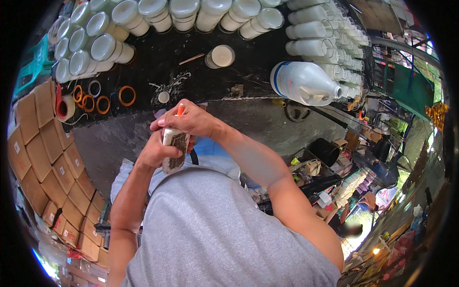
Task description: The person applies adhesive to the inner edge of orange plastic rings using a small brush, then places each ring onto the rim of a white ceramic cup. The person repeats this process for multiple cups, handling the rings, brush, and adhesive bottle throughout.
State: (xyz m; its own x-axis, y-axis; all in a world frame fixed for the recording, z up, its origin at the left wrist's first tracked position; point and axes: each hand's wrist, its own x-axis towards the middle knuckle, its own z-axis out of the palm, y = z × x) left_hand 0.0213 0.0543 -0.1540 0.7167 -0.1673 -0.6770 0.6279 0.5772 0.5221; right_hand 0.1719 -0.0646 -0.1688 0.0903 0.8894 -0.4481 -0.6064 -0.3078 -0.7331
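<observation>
Close in front of my body, above the table's near edge, I hold a small whitish bottle-like container (pixel 176 138) with a dirty grey-brown face. My left hand (pixel 155 149) wraps round its side, thumb across the front. Over its upper end my right hand (pixel 191 119) is closed, the fingers bent round the top. An orange tip (pixel 180 110) sticks up between the right fingers; whether it belongs to the container I cannot tell. Just beyond my hands, a small white round cap (pixel 164 97) sits on the dark table (pixel 158 52) beside white smears.
A glass with white filling (pixel 223 56) stands mid-table near a thin stick (pixel 191 59). Stacked white-filled glasses (pixel 162 14) line the back and right. A large white jug (pixel 306 82) is at the right, tape rolls (pixel 103 104) at the left. Cardboard boxes (pixel 52 167) pile up left.
</observation>
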